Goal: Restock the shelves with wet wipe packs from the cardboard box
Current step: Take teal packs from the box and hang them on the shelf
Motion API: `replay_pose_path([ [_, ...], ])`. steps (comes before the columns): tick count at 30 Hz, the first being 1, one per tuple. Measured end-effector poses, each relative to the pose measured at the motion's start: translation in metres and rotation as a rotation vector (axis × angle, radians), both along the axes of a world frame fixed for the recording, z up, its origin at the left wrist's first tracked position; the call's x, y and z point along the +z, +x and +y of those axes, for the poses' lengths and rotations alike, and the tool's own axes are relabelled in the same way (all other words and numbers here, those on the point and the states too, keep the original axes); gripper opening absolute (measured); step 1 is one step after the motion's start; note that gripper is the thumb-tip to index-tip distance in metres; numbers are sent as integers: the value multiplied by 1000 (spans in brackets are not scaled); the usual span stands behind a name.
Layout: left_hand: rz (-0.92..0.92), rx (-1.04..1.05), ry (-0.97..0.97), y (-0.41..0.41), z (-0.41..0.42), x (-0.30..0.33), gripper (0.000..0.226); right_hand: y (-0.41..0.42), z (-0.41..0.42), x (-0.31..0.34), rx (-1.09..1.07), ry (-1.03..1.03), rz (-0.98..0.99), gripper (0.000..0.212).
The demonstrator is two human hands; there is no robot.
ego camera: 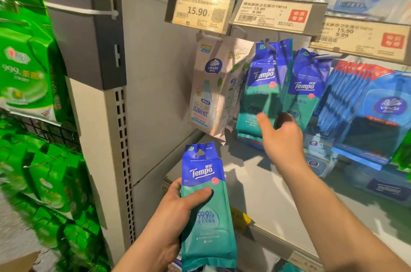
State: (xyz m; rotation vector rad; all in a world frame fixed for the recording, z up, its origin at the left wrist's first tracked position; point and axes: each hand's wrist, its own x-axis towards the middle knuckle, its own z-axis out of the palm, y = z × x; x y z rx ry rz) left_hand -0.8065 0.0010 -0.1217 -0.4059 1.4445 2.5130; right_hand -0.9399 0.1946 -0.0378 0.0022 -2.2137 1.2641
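My left hand [178, 207] grips a blue and teal Tempo wet wipe pack [205, 205] upright, low in front of the shelf, with the thumb across its front. My right hand [281, 136] reaches forward to the hanging Tempo packs [259, 94], thumb out to the left and fingers curled toward the gap between the two rows; whether it holds a pack is unclear. A second row of Tempo packs [305, 89] hangs just to the right. A corner of the cardboard box [16, 261] shows at bottom left.
A beige Vinda pack [205, 91] hangs left of the Tempo rows. Blue Vinda packs [367, 111] fill the right side. Price tags [200, 12] line the rail above. A grey shelf board [255, 182] lies below. Green packs [29, 71] hang on the left rack.
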Motion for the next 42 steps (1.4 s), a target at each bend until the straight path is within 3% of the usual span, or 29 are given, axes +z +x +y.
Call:
replay_pose_path([
  [10, 3, -6, -24, 4, -2, 2, 60, -24, -1, -11, -54, -10, -3, 34],
  [21, 95, -10, -21, 11, 7, 12, 50, -23, 19, -26, 6, -109, -264, 54],
  [29, 137, -64, -37, 12, 21, 21, 58, 0, 38, -51, 19, -30, -408, 29],
  [36, 206, -81, -50, 6, 36, 31, 56, 54, 39, -60, 148, -99, -428, 20],
  [42, 258, -87, -54, -3, 51, 38, 49, 106, 39, -54, 357, -245, -546, 41],
])
